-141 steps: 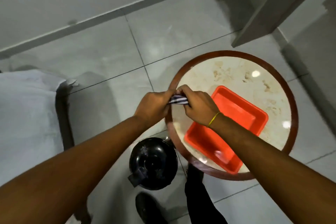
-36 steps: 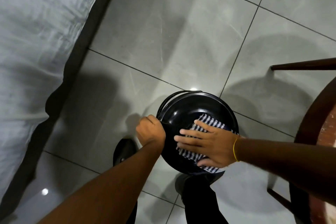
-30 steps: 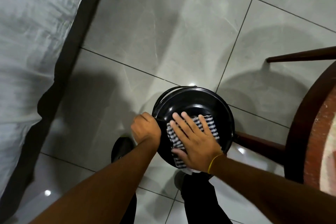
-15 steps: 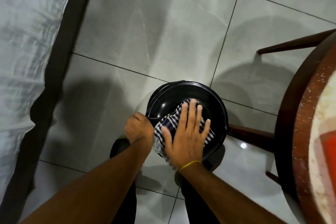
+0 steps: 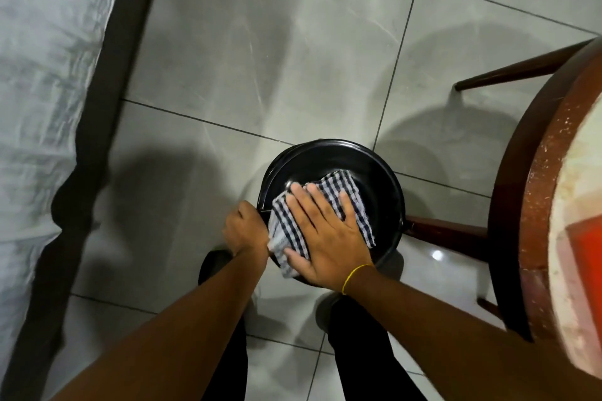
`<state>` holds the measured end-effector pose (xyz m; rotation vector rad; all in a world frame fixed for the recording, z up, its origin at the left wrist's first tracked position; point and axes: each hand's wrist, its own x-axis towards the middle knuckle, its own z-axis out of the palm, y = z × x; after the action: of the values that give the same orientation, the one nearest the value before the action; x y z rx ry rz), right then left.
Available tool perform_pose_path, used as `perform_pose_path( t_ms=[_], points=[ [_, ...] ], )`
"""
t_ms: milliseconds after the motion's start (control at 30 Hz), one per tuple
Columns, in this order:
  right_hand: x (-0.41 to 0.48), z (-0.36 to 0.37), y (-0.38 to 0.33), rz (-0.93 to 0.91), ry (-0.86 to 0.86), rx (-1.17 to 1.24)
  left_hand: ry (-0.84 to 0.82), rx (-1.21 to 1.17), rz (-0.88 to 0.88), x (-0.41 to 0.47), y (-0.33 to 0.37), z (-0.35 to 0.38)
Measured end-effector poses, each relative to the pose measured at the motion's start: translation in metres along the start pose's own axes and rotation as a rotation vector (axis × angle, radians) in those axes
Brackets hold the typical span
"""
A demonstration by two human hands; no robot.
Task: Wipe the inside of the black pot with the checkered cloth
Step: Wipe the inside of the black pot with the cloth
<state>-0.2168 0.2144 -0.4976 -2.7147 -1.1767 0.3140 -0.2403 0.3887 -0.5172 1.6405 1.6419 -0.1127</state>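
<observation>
The black pot [image 5: 332, 172] stood on the grey tiled floor [image 5: 277, 42], between a bed's edge [image 5: 49, 75] and a round desk [image 5: 553, 189] bearing a red tray [image 5: 586, 257]. The left hand [image 5: 246, 228] was closed on the pot's near-left rim, steadying it. The right hand [image 5: 325, 234] lay flat, fingers spread, pressing the checkered cloth [image 5: 355, 198] into the pot's interior. The cloth appeared soft and limp, best driven by palm pressure; the glossy pot looked rigid and probably slippery, so the rim was the sensible hold. The polished tiles likely offered little friction against sliding.
</observation>
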Motion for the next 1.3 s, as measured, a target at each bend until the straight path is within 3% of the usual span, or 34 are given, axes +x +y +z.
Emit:
perform_pose_path(
  t_ms=[100,200,300,400,533,667,733,833,900,1000,1100,1200,1300],
  points=[
    [0.018,0.001,-0.019,0.384,0.071,0.028,0.002,-0.048,-0.043,0.0,0.0,-0.001],
    [0.046,-0.006,-0.035,0.95,0.173,0.063,0.029,-0.068,-0.078,-0.004,0.004,-0.001],
    [0.086,-0.029,-0.043,1.53,0.256,0.322,0.043,-0.067,-0.091,-0.007,0.006,-0.001],
    [0.105,-0.048,-0.037,1.801,0.256,0.624,0.033,-0.09,-0.111,-0.008,0.005,-0.002],
    [0.08,-0.07,-0.021,1.785,0.181,0.81,-0.039,-0.022,-0.098,-0.007,0.01,-0.006],
    [0.019,-0.086,-0.017,1.657,0.054,0.716,-0.068,0.174,0.103,-0.009,0.027,-0.015],
    [-0.005,-0.087,-0.017,1.67,0.036,0.76,-0.038,0.155,0.303,-0.015,0.042,-0.021],
    [-0.019,-0.09,-0.017,1.645,0.048,0.838,-0.081,0.238,0.755,-0.027,0.074,-0.02],
    [-0.019,-0.094,-0.015,1.657,0.083,0.876,-0.244,0.395,1.077,-0.042,0.101,-0.013],
    [-0.015,-0.095,-0.013,1.698,0.15,0.993,-0.62,0.752,1.486,-0.069,0.141,0.004],
    [-0.012,-0.095,-0.008,1.706,0.13,1.045,-0.935,1.274,1.719,-0.089,0.165,0.03],
    [-0.012,-0.093,-0.002,1.678,0.108,1.064,-0.952,1.599,1.86,-0.102,0.174,0.046],
    [-0.016,-0.093,0.001,1.636,0.093,1.048,-0.908,1.651,2.027,-0.11,0.18,0.053]
  ],
)
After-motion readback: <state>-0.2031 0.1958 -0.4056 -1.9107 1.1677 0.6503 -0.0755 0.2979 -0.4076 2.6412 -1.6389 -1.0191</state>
